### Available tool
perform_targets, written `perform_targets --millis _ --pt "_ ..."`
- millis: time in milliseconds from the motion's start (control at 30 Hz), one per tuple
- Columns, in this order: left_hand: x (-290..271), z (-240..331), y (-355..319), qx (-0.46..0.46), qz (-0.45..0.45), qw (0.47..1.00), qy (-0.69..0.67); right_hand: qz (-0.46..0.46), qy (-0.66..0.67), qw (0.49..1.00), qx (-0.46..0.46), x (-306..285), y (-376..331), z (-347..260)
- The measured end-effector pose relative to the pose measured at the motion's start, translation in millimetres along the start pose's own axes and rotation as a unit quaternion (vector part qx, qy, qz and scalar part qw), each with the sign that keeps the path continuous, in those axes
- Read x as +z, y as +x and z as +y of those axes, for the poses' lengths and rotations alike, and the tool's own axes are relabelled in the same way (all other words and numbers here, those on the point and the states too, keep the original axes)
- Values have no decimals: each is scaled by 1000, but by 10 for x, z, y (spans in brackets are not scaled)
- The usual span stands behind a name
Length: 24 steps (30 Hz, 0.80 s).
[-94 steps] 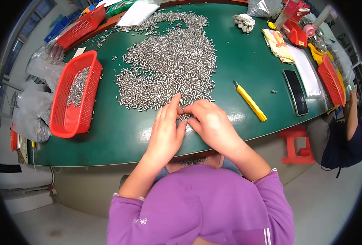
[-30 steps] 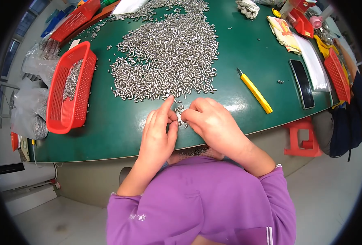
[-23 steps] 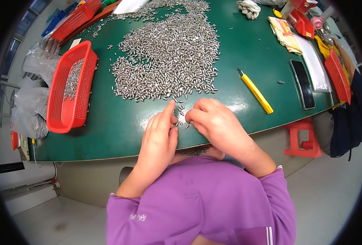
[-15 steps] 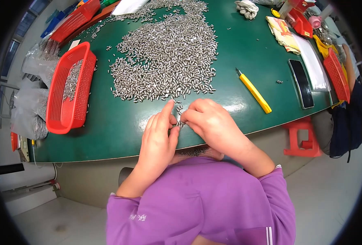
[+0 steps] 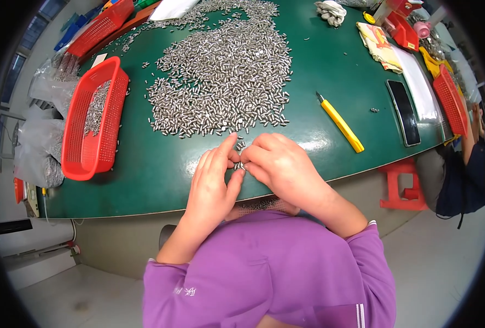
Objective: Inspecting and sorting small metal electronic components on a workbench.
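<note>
Small silver-coloured metal pieces (image 5: 240, 145), short and slim with ends that seem to taper, lie in a little loose cluster at the centre of the frame, between the fingertips and just below the large heap of silver-coloured metal pieces (image 5: 226, 76). Bright highlights along their sides; finer detail too small to read.

Hands: left hand (image 5: 212, 176) half-curled, index finger extended toward the heap's lower edge, thumb set apart from it, tip beside the cluster. Right hand (image 5: 278, 158) more closed, fingers bent, thumb and fingertips drawn together at the cluster. Cannot tell whether either hand grips a piece.

Edges and room: the glossy dark-green surface (image 5: 138, 180) has a curved near edge across the lower middle of the frame; both forearms cross it. A broad green stretch lies between the heap and the yellow plastic-handled cutter (image 5: 341, 124) at right; another separates the left hand from the red perforated plastic basket (image 5: 110, 131) at left.

Materials: heap dense and grainy, its left margin ragged with strays. Basket elongated, round-cornered, partly filled with similar metal pieces. Black glass-faced phone (image 5: 403, 112) flat near the right edge; crumpled whitish fabric glove (image 5: 330, 13), upper right.
</note>
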<state>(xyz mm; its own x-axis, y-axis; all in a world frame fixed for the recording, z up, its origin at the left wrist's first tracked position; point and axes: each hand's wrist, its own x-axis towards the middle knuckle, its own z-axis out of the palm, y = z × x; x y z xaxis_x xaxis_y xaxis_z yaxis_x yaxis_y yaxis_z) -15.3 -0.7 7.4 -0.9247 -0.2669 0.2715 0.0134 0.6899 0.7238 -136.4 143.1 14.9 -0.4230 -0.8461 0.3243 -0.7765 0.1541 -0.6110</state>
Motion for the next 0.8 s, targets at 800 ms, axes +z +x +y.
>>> perform_targets --millis 800 --pt "25 8 19 9 5 1000 14 15 23 999 -31 -62 -64 13"
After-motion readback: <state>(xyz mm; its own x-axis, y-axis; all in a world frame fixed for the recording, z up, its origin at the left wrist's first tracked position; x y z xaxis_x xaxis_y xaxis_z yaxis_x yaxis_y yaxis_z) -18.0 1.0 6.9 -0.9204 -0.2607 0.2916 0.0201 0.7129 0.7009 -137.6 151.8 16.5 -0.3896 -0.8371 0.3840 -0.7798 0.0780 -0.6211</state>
